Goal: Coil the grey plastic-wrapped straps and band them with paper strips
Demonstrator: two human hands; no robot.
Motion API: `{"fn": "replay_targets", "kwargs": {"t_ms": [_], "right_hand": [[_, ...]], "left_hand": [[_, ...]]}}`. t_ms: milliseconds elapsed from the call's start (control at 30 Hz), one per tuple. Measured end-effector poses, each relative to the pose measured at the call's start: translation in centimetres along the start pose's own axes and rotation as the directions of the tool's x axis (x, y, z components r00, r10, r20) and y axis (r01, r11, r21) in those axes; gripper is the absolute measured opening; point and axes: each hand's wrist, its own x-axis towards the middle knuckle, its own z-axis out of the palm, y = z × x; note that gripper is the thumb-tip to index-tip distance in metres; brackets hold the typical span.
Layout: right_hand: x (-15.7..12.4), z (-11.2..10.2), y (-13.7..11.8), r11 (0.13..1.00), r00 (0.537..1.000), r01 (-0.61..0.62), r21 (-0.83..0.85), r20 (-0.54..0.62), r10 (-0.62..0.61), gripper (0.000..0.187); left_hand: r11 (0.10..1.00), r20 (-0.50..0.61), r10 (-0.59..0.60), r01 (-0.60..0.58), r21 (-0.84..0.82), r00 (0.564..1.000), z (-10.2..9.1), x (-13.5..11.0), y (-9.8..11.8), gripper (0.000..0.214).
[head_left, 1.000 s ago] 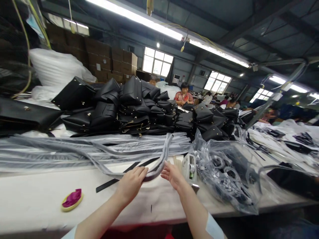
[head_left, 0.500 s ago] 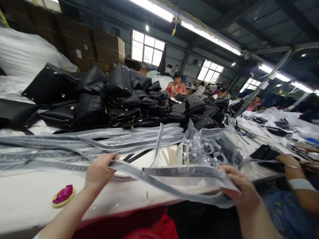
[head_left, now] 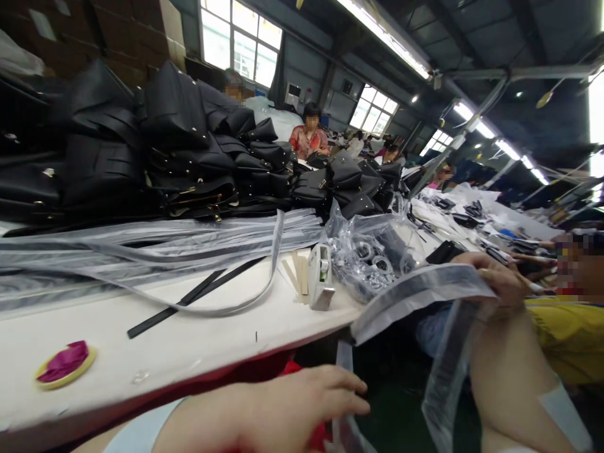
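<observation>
My right hand (head_left: 495, 280) is raised at the right, off the table edge, shut on a grey strap in a clear plastic sleeve (head_left: 415, 292). The strap bends and hangs in two lengths toward my lap. My left hand (head_left: 302, 399) is low in front of the white table (head_left: 198, 340), fingers stretched over the strap's hanging end; its thumb is hidden. A loose wrapped strap (head_left: 264, 283) and a bare black strap (head_left: 189, 302) lie on the table.
A pile of black handbags (head_left: 189, 157) fills the table's far side, with a stack of wrapped straps (head_left: 117, 251) before it. A tape dispenser (head_left: 321, 277), a clear bag of metal rings (head_left: 372, 258) and a yellow dish with magenta cloth (head_left: 66, 365) stand nearby. A co-worker in yellow (head_left: 576, 314) sits at my right.
My view has swung right and down. Both hands pulled the wrapped strap off the table toward me: the left hand dropped to my lap, the right moved out and up.
</observation>
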Motion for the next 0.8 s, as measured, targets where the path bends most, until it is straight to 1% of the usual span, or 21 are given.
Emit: {"fn": "replay_targets", "kwargs": {"t_ms": [33, 67, 100, 133, 167, 200, 233, 267, 300, 333, 367, 400, 433, 500, 567, 633, 700, 767, 800], "right_hand": [[0.0, 0.7, -0.3, 0.998, 0.999, 0.005, 0.055, 0.054, -0.008, 0.046], [-0.1, 1.5, -0.5, 0.996, 0.994, 0.008, 0.089, 0.109, -0.018, 0.044], [-0.1, 2.3, -0.5, 0.995, 0.986, 0.014, 0.102, 0.163, -0.031, 0.045], [-0.1, 3.1, -0.3, 0.994, 0.974, 0.024, 0.11, 0.222, -0.048, 0.047], [0.1, 3.9, -0.1, 0.993, 0.957, 0.033, 0.114, 0.282, -0.064, 0.051], [0.3, 4.6, 0.3, 0.993, 0.942, 0.038, 0.115, 0.328, -0.074, 0.055], [0.8, 5.2, 0.7, 0.994, 0.93, 0.03, 0.106, 0.362, -0.067, 0.057], [1.3, 5.7, 1.1, 0.996, 0.923, 0.006, 0.088, 0.384, -0.039, 0.057], [1.9, 6.1, 1.5, 0.997, 0.92, -0.035, 0.062, 0.392, 0.007, 0.056], [2.5, 6.4, 1.9, 0.996, 0.918, -0.085, 0.03, 0.392, 0.066, 0.053], [3.1, 6.6, 2.4, 0.991, 0.913, -0.133, -0.001, 0.389, 0.123, 0.048], [3.6, 6.7, 2.9, 0.984, 0.905, -0.174, -0.028, 0.389, 0.171, 0.043], [3.9, 6.8, 3.4, 0.978, 0.894, -0.204, -0.052, 0.397, 0.208, 0.038], [4.2, 6.6, 4.6, 0.967, 0.867, -0.239, -0.09, 0.429, 0.254, 0.032], [4.1, 6.2, 6.0, 0.955, 0.829, -0.265, -0.133, 0.474, 0.296, 0.03], [4.0, 5.9, 7.2, 0.947, 0.793, -0.267, -0.176, 0.519, 0.32, 0.031], [4.0, 5.8, 8.1, 0.947, 0.768, -0.248, -0.204, 0.554, 0.321, 0.031], [4.1, 5.8, 8.5, 0.95, 0.756, -0.236, -0.207, 0.575, 0.313, 0.031], [4.1, 5.9, 8.5, 0.95, 0.749, -0.236, -0.203, 0.585, 0.311, 0.031]], "left_hand": [[0.995, -0.154, 0.003, 0.012, 0.098, 0.988, -0.5, -0.1, 0.2, 0.042], [0.978, -0.342, 0.021, 0.052, 0.202, 0.939, -1.1, -0.3, 0.1, 0.039], [0.948, -0.519, 0.055, 0.117, 0.294, 0.853, -1.7, -0.3, -0.2, 0.039], [0.913, -0.645, 0.09, 0.196, 0.358, 0.759, -2.4, -0.2, -0.7, 0.045], [0.883, -0.71, 0.096, 0.27, 0.384, 0.697, -3.0, 0.0, -1.5, 0.055], [0.875, -0.716, 0.044, 0.319, 0.364, 0.697, -3.5, 0.4, -2.5, 0.064], [0.891, -0.658, -0.074, 0.347, 0.294, 0.75, -3.9, 0.7, -3.7, 0.065], [0.918, -0.529, -0.227, 0.361, 0.165, 0.818, -4.3, 1.0, -5.0, 0.057], [0.919, -0.336, -0.376, 0.395, -0.012, 0.864, -4.6, 1.0, -6.4, 0.048], [0.876, -0.143, -0.473, 0.446, -0.184, 0.87, -4.8, 0.7, -7.7, 0.046], [0.802, 0.02, -0.521, 0.497, -0.33, 0.853, -4.8, 0.1, -8.8, 0.046], [0.715, 0.146, -0.54, 0.544, -0.439, 0.829, -4.8, -0.7, -9.8, 0.048], [0.637, 0.225, -0.546, 0.574, -0.515, 0.807, -4.8, -1.8, -10.5, 0.05], [0.525, 0.303, -0.559, 0.612, -0.592, 0.772, -4.6, -4.0, -11.3, 0.051], [0.458, 0.347, -0.581, 0.648, -0.609, 0.736, -4.5, -6.0, -11.6, 0.052], [0.422, 0.368, -0.598, 0.67, -0.611, 0.712, -4.4, -7.4, -11.7, 0.047], [0.392, 0.38, -0.599, 0.672, -0.629, 0.705, -4.2, -8.0, -11.6, 0.042], [0.373, 0.357, -0.621, 0.663, -0.649, 0.698, -4.0, -8.0, -11.3, 0.043], [0.371, 0.332, -0.645, 0.662, -0.651, 0.688, -3.8, -8.0, -11.0, 0.045]]}}
